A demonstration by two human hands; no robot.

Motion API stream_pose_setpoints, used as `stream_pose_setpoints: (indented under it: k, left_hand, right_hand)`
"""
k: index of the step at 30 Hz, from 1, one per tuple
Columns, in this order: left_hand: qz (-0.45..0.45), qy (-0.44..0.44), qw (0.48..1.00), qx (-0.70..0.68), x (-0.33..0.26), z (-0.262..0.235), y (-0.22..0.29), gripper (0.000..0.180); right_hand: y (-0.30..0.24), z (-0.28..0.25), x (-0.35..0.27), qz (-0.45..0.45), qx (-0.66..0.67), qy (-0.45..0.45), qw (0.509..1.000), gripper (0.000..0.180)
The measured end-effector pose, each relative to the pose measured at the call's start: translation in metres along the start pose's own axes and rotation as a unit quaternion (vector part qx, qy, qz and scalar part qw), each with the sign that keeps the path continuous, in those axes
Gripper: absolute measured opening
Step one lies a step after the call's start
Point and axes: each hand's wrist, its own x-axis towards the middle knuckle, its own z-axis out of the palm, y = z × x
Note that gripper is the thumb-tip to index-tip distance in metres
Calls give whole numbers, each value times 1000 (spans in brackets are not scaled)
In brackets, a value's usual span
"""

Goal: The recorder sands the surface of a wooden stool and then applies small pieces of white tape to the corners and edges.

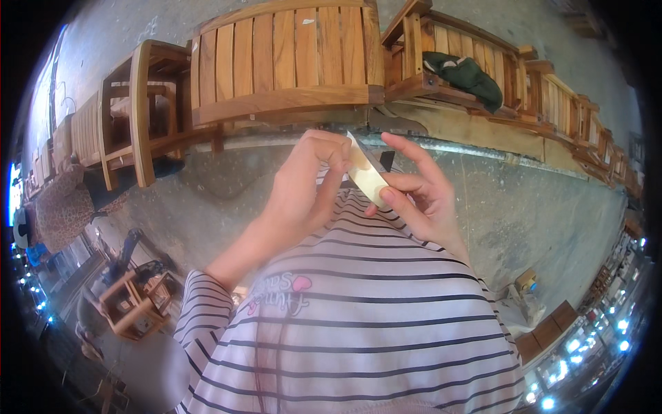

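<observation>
While a grey concrete floor (524, 214) spreads below, wooden slatted chairs (286, 58) stand in a row behind. Both hands, left hand (310, 183) and right hand (417, 196), pinch a small pale folded paper (367, 176) above the striped shirt (358, 317). A dark cloth (469, 77) lies on one chair.

A small piece of pale yellow sandpaper (367, 181) is held up in the air in front of a striped shirt, well above the ground. It is a thin, flexible sheet, folded or curled over on itself, so that a rounded lower end and a narrow, pointed upper edge are shown. It is tilted, with the upper tip leaning to the left. Its upper part is pinched by the left hand (308, 181), and its lower end is supported by the right hand (419, 196).
</observation>
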Motion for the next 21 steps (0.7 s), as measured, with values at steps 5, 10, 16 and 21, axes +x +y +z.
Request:
stream_pose_setpoints:
  k: [5, 10, 16, 21]
  left_hand:
    - [-96, 22, 994, -50, -2, 1, 0, 23]
    - [-195, 12, 943, -268, 0, -7, -7, 30]
    - [-128, 21, 976, -173, -2, -8, -5, 39]
    - [-182, 12, 978, -97, -5, -8, 1, 41]
  right_hand:
    - [4, -1, 0, -11, 2, -4, 1000, 59]
    - [6, -6, 0, -3, -18, -5, 1000, 58]
    - [5, -5, 4, -7, -35, 0, 999, 55]
    - [7, -3, 5, -18, -55, -2, 998, 55]
